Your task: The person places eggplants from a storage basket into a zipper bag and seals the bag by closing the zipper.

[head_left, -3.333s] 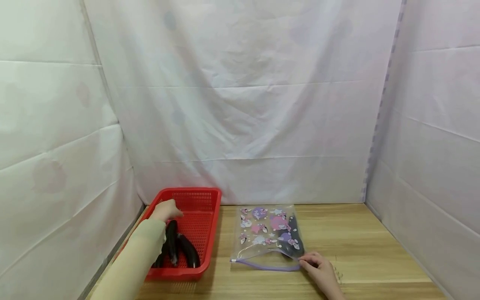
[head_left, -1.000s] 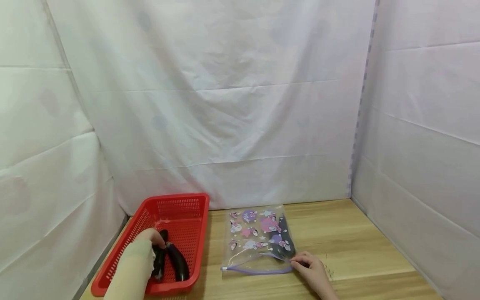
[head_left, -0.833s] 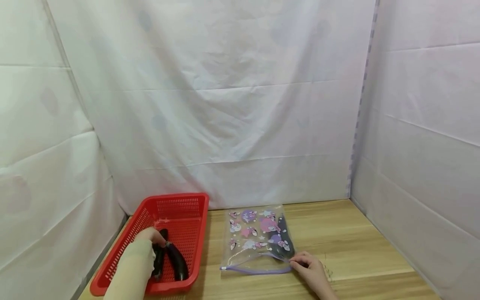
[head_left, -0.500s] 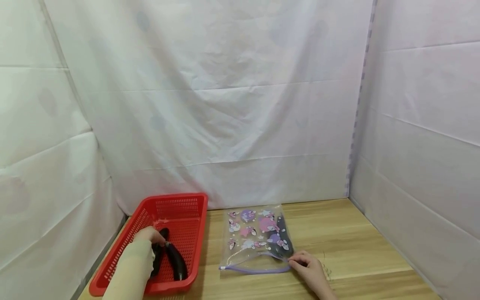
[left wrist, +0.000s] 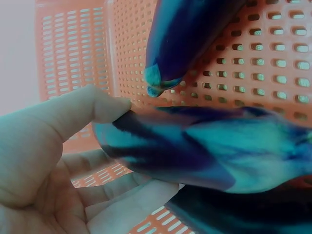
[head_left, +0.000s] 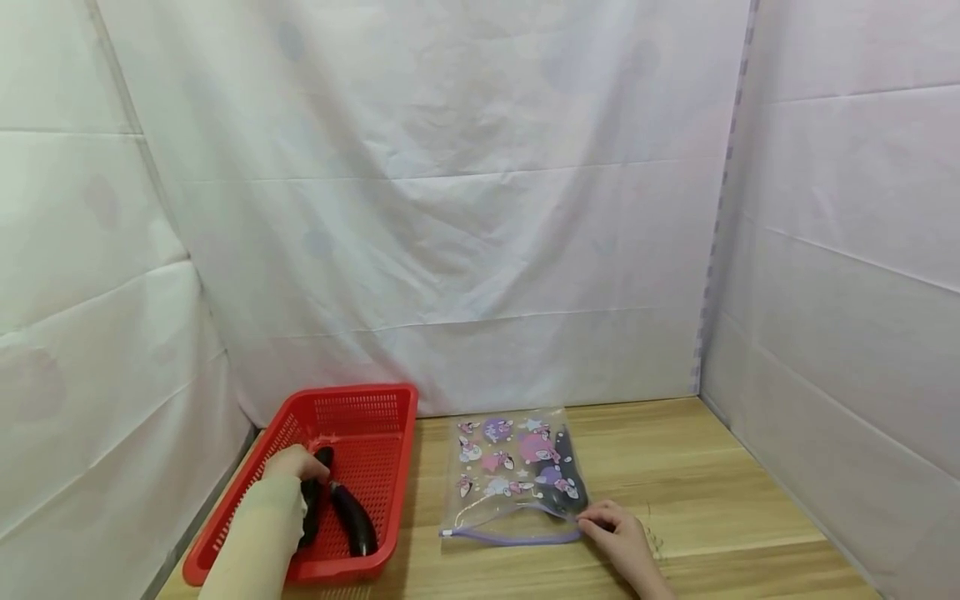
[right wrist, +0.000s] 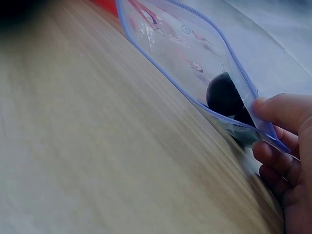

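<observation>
In the red basket (head_left: 408, 467), my left hand (head_left: 295, 463) grips a dark purple eggplant (left wrist: 209, 146), thumb on one side of its rounded end and fingers on the other. A second eggplant (head_left: 354, 521) lies to the right of it, and part of another dark eggplant (left wrist: 243, 209) shows below the held one in the left wrist view. My right hand (head_left: 621, 537) pinches the right corner of a clear printed zip bag (head_left: 480, 479) at its purple zip edge. The bag's mouth gapes, and a dark eggplant (right wrist: 224, 95) lies inside along its right side.
The wooden table (head_left: 720, 483) carries both the basket on the left and the bag in the middle. White cloth hangs as a back wall (head_left: 480, 250) and along both sides. A white slider (head_left: 447, 532) sits at the left end of the bag's zip.
My left hand has come down from above the basket's far part onto an eggplant and now shifts slightly away from me with it. My right hand keeps its hold on the bag.
</observation>
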`<state>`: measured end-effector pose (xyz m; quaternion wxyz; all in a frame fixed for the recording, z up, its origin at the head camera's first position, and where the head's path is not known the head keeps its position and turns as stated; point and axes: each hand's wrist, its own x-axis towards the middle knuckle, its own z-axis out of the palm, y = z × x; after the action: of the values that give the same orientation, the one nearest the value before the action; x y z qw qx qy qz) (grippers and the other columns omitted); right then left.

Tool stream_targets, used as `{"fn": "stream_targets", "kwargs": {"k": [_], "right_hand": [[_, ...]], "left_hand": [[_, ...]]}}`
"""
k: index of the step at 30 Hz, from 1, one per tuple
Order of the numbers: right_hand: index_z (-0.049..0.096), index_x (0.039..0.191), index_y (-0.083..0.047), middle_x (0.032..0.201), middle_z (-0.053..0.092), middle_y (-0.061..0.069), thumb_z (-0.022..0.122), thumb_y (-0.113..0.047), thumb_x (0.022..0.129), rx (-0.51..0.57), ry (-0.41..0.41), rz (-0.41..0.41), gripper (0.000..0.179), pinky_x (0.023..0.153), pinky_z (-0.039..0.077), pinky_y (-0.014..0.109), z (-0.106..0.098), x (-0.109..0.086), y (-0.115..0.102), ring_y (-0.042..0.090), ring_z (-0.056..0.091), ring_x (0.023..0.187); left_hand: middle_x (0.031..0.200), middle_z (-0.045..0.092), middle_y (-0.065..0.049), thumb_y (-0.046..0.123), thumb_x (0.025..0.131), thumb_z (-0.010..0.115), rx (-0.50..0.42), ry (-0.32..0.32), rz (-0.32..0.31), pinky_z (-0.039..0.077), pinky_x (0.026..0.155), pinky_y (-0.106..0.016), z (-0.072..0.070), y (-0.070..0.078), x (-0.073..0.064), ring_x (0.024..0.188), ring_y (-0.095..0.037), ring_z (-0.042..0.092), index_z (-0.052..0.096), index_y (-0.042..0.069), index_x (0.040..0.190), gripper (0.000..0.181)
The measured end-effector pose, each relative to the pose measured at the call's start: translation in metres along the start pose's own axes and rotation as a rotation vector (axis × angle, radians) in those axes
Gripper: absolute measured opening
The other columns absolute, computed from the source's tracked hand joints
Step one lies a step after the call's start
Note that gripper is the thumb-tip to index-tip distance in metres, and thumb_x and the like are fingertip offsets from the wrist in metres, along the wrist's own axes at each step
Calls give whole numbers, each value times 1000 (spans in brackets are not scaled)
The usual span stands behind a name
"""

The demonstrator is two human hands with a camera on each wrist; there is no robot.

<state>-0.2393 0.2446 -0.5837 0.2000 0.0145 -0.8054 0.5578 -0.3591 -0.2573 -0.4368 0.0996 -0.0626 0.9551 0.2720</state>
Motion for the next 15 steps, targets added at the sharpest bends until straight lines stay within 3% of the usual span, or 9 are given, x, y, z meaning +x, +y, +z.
{"fn": "stream_targets", "kwargs": {"k": [5, 15], "right_hand": [[75, 77, -11, 82, 66, 4, 78, -4, 78, 15, -7, 12, 7, 75, 45, 19, 0, 1, 2, 8, 59, 81], [75, 77, -11, 82, 66, 6, 78, -3, 78, -2, -2, 4, 8, 76, 44, 19, -1, 0, 3, 8, 59, 82]], "left_hand": [[82, 57, -16, 16, 71, 79, -25, 28, 17, 49, 67, -43, -3, 0, -4, 74, -30, 53, 62, -5, 88, 31], [80, 56, -14, 23, 73, 77, 90, 53, 58, 48, 69, -43, -10, 5, -6, 74, -30, 52, 61, -2, 87, 33]]}}
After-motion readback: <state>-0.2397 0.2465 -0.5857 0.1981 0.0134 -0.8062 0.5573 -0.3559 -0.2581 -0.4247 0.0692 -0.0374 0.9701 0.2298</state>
